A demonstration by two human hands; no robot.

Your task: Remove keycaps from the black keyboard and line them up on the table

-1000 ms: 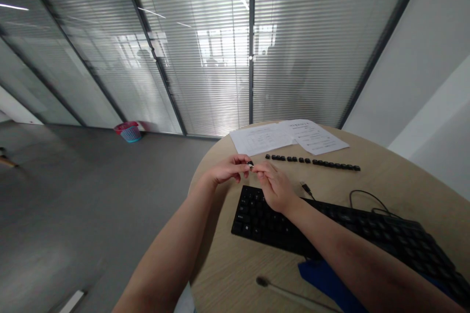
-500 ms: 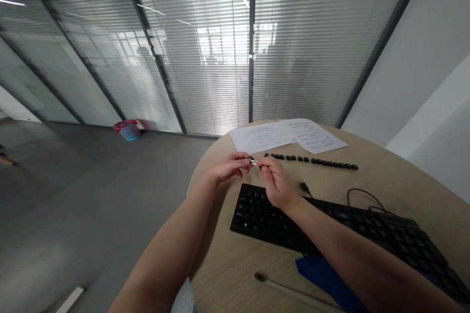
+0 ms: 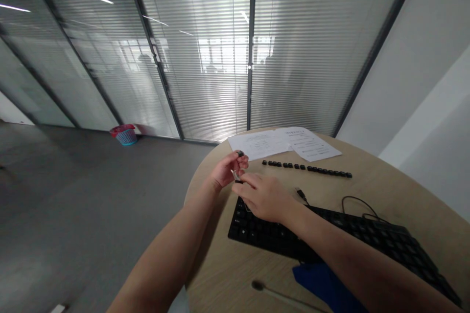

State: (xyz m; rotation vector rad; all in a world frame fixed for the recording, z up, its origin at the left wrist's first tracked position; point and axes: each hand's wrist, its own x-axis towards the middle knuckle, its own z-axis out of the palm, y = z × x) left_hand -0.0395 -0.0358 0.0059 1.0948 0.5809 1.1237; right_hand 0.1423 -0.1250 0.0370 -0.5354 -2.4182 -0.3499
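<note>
A small black keycap (image 3: 240, 153) is pinched between the thumb and fingers of my left hand (image 3: 226, 169), above the table's left part. Close beside it, my right hand (image 3: 265, 196) is closed on a small metal tool (image 3: 235, 175) whose light tip points toward my left palm. Beneath my right hand and forearm lies a black keyboard (image 3: 257, 233), partly covered by them. A row of black keycaps (image 3: 326, 171) stretches across the table behind the keyboard.
Printed papers (image 3: 308, 144) lie at the far edge of the round wooden table (image 3: 216, 274). A cable plug (image 3: 301, 194) sits behind the keyboard. Nearer are a brush (image 3: 275, 295) and a blue cloth-like item (image 3: 323, 283). A basket (image 3: 125, 135) stands on the floor.
My left hand has turned, lifting the keycap away from the tool. My right hand has moved left and toward me with the tool. The view has shifted slightly.
</note>
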